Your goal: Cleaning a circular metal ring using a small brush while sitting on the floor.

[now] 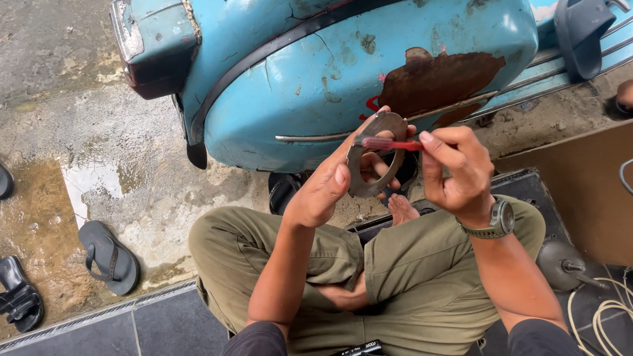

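Left grip (pixel 330 188) holds ring (pixel 369 188); right grip (pixel 455 168) holds brush (pixel 386 143).

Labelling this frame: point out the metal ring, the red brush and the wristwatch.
metal ring (pixel 357 188), head view, on its lower left rim.
red brush (pixel 379 142), head view, on the bristle end lying across the ring.
wristwatch (pixel 502 217), head view, on the round case at the right wrist.
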